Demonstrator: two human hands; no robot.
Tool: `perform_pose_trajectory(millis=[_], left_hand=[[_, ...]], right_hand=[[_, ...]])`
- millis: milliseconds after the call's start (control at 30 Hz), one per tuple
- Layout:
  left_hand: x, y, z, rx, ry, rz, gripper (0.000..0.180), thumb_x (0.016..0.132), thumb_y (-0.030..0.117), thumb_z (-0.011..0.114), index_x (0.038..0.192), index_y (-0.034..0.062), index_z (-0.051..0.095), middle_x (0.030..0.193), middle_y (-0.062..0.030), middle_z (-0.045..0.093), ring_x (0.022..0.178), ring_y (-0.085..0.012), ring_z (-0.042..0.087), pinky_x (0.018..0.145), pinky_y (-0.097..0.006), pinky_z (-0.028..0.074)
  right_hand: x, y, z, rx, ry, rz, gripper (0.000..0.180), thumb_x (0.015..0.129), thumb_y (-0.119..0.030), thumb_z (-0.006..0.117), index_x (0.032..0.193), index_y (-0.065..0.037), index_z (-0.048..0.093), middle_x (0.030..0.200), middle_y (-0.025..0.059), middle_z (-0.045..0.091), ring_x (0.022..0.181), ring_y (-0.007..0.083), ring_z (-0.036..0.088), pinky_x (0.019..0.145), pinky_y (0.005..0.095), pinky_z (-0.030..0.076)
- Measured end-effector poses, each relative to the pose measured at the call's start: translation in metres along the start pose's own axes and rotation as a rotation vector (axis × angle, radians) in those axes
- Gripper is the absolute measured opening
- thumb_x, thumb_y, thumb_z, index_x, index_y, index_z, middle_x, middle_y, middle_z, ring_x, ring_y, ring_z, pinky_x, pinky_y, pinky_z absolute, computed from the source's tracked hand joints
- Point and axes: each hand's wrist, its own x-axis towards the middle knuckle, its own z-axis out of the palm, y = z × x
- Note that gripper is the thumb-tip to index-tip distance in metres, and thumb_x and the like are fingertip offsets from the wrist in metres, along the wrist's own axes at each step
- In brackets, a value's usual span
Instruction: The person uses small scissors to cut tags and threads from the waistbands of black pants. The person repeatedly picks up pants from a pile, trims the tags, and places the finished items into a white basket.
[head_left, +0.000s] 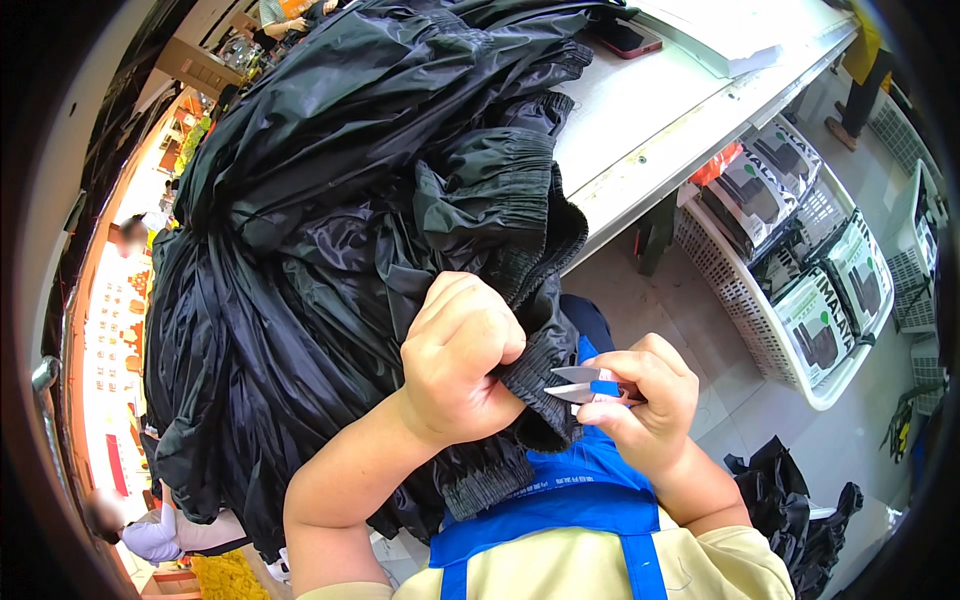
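A large heap of shiny black fabric garments (320,150) with gathered elastic edges hangs over the table's near side. My left hand (455,360) is closed on an elastic cuff (545,365) of one of them, pinching its edge between thumb and fingers. To the right of it, my right hand (655,405) grips thread snips (572,384) with blue tape around them. Their two pointed blades are apart and lie close to the cuff's edge; whether a thread is between them is too small to tell. Another gathered cuff (490,185) rests farther up on the heap.
On the white table (625,130) lie a phone (628,38) and a white stack (710,40). Below to the right, a white plastic basket (745,315) holds packaged goods. Black bags (785,500) lie on the floor. Other people (165,530) are at the left and far edges.
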Motion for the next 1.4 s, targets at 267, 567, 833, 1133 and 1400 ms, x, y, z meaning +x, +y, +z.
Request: perform_pose_trajectory(millis=[267, 567, 833, 1133, 1400], left_hand=[[0.001, 0.001, 0.002, 0.031, 0.004, 0.033, 0.031, 0.054, 0.001, 0.071, 0.063, 0.0087, 0.042, 0.061, -0.0045, 0.047, 0.053, -0.0221, 0.047, 0.054, -0.031, 0.036], [0.002, 0.002, 0.002, 0.037, 0.005, 0.048, 0.028, 0.053, -0.001, 0.070, 0.066, 0.0086, 0.047, 0.064, -0.0043, 0.049, 0.056, -0.0229, 0.049, 0.057, -0.032, 0.037], [0.021, 0.013, -0.009, 0.135, -0.353, -0.136, 0.036, 0.052, -0.003, 0.067, 0.085, 0.0096, 0.060, 0.093, -0.0040, 0.059, 0.088, -0.0238, 0.054, 0.076, -0.032, 0.040], [0.041, 0.010, -0.027, -0.081, -0.662, -0.461, 0.034, 0.060, 0.006, 0.062, 0.094, 0.0064, 0.060, 0.085, -0.0061, 0.059, 0.088, -0.0222, 0.055, 0.081, -0.032, 0.040], [0.041, 0.002, -0.033, -0.445, -0.706, -0.690, 0.023, 0.073, 0.013, 0.063, 0.092, 0.0004, 0.058, 0.081, -0.0036, 0.059, 0.077, -0.0124, 0.057, 0.071, -0.025, 0.044]], right_hand=[[0.011, -0.013, -0.006, -0.086, 0.011, 0.030, 0.034, 0.063, -0.024, 0.082, 0.086, -0.003, 0.068, 0.069, 0.0049, 0.059, 0.054, 0.0132, 0.050, 0.047, 0.0250, 0.041], [0.000, -0.003, -0.021, -0.016, 0.063, 0.025, 0.042, 0.059, -0.024, 0.087, 0.087, -0.005, 0.062, 0.070, 0.0022, 0.052, 0.053, 0.0080, 0.044, 0.046, 0.0213, 0.034], [0.010, 0.004, 0.000, -0.042, 0.064, -0.004, 0.022, 0.069, 0.005, 0.058, 0.089, -0.002, 0.065, 0.060, 0.0040, 0.049, 0.053, 0.0149, 0.046, 0.047, 0.0257, 0.037], [0.022, 0.006, -0.006, 1.085, 0.019, 0.671, 0.011, 0.082, -0.010, 0.053, 0.086, -0.002, 0.059, 0.068, -0.0036, 0.052, 0.053, -0.0003, 0.036, 0.047, 0.0160, 0.027], [0.019, 0.008, -0.003, 0.942, -0.103, 0.632, 0.014, 0.085, -0.013, 0.053, 0.086, -0.001, 0.059, 0.067, -0.0047, 0.049, 0.054, 0.0007, 0.036, 0.047, 0.0172, 0.028]])
